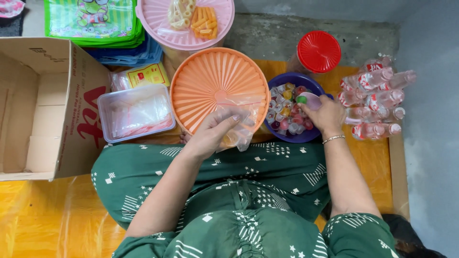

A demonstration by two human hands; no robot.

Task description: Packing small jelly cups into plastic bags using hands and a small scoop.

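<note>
Left hand (213, 134) pinching clear bag (239, 125), seemingly open.

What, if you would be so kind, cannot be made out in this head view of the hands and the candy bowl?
- Right hand fingers: their tips are hidden among the sweets in the purple bowl, so any grasp is unclear.
- Clear plastic bag in the left hand: contents blurred by creased film.
- Cardboard box: cut off by the left edge.

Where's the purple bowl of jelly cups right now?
In the head view, the purple bowl sits right of centre, between the orange lid and the bottles, under the right hand.
</note>
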